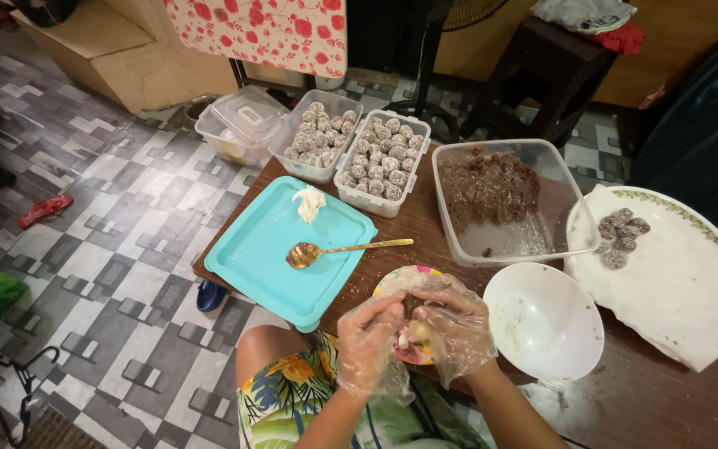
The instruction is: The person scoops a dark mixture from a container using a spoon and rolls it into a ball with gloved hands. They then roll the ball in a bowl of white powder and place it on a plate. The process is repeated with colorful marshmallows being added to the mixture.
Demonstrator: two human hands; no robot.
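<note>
Both my hands wear thin clear plastic gloves. My left hand (369, 337) and my right hand (455, 320) are cupped together around a small lump of brown mixture (410, 304), just above a small colourful plate (394, 281) on the dark wooden table (425, 224). A clear tub (571, 199) beyond my hands holds more of the brown mixture (489, 186). A white bowl (543, 321) sits right of my hands. Several finished coated balls (621, 234) lie on a big paper-covered plate (691, 274).
A teal lid (243, 249) carries a gold spoon (338, 249) and a white dab (310, 202). Two clear tubs (381, 155) of coated balls and a lidded empty tub (238, 120) stand at the table's far left. A dark stool (542, 66) stands behind. A red sandal (43, 208) lies on the tiled floor.
</note>
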